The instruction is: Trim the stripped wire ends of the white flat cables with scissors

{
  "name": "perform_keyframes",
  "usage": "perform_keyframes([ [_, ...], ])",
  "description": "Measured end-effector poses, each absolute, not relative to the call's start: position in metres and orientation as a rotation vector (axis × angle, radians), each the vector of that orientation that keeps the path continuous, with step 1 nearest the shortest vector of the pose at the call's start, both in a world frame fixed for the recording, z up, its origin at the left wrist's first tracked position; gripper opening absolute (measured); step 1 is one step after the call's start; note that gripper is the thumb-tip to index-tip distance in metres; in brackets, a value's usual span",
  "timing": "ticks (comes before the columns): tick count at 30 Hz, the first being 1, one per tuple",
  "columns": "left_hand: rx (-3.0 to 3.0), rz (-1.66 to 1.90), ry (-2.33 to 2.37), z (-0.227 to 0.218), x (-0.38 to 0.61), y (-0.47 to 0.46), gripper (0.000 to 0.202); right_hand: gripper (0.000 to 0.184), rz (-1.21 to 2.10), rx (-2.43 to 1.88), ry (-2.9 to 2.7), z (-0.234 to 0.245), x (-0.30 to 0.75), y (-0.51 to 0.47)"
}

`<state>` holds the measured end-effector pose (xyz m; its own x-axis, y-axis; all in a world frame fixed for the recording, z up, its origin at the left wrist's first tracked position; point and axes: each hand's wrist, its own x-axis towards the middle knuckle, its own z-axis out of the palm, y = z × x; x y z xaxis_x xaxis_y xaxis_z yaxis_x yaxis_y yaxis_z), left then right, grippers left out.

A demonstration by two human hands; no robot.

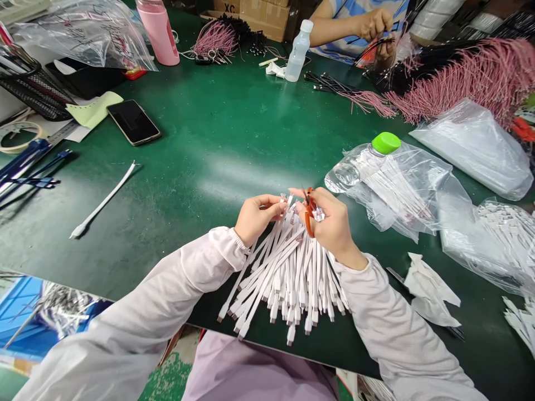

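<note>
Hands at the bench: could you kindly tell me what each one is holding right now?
Left hand: closed, gripping white cables.
Right hand: closed, holding orange scissors.

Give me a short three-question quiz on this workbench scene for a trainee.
1. Which hand holds the orange-handled scissors: the left hand or the right hand?
2. True or false: the plastic bottle with the green cap lies on its side.
3. Fill in the blank: the white flat cables lie fanned out on a ___ tabletop.

Key: 1. right hand; 2. true; 3. green.
</note>
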<state>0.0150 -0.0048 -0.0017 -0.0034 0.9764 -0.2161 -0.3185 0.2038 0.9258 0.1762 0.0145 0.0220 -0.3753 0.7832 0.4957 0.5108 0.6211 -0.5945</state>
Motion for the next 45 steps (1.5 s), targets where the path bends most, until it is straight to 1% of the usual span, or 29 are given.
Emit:
perform_keyframes([
  [4, 0.846, 1.173, 1.125, 0.002, 0.014, -0.006, 0.034, 0.023, 0.545, -0.962, -2.134, 0.022, 0.175, 0.014],
  [9, 0.855, 1.17, 1.151, 0.004, 0.014, -0.006, 0.038, 0.014, 0.518, -1.057, -2.1, 0.021, 0.177, 0.016],
  [15, 0.946, 1.166, 1.168, -0.002, 0.016, -0.007, 0.032, 0.012, 0.58, -1.049, -2.122, 0.023, 0.176, 0.015],
  [20, 1.174, 1.084, 1.142, 0.004, 0.001, 0.001, 0.03, 0.014, 0.526, -1.123, -2.027, 0.021, 0.178, 0.017],
  [22, 1.38, 0.995, 1.246, 0.013, -0.015, 0.006, 0.028, 0.017, 0.551, -1.157, -1.969, 0.021, 0.18, 0.018],
  [23, 1.495, 0.931, 1.378, 0.017, -0.024, 0.007, 0.025, 0.018, 0.562, -1.17, -1.95, 0.021, 0.18, 0.018],
  [25, 1.699, 0.681, 1.654, 0.025, -0.036, 0.007, 0.02, 0.019, 0.571, -1.187, -1.928, 0.022, 0.181, 0.018],
  [27, 1.819, 0.367, 1.814, 0.029, -0.039, 0.001, 0.021, 0.019, 0.573, -1.194, -1.925, 0.022, 0.181, 0.018],
  [29, 1.898, 0.153, 1.871, 0.03, -0.032, -0.009, 0.025, 0.02, 0.583, -1.198, -1.929, 0.022, 0.181, 0.018],
  [32, 2.041, 0.007, 1.876, 0.029, -0.013, -0.025, 0.016, 0.02, 0.613, -1.216, -1.921, 0.021, 0.181, 0.018],
  [34, 2.081, -0.052, 1.837, 0.029, -0.006, -0.029, 0.017, 0.02, 0.65, -1.231, -1.919, 0.02, 0.182, 0.018],
  [36, 2.017, 0.004, 1.794, 0.03, -0.006, -0.026, 0.018, 0.019, 0.715, -1.221, -1.925, 0.019, 0.182, 0.016],
  [39, 1.757, 0.353, 1.645, 0.031, -0.014, -0.015, 0.014, 0.021, 0.794, -1.16, -1.98, 0.018, 0.181, 0.014],
  [42, 1.476, 0.67, 1.444, 0.029, -0.021, -0.007, 0.012, 0.021, 0.788, -1.107, -2.074, 0.018, 0.178, 0.011],
  [45, 1.369, 0.794, 1.32, 0.025, -0.02, -0.005, 0.012, 0.023, 0.767, -1.072, -2.098, 0.019, 0.175, 0.009],
])
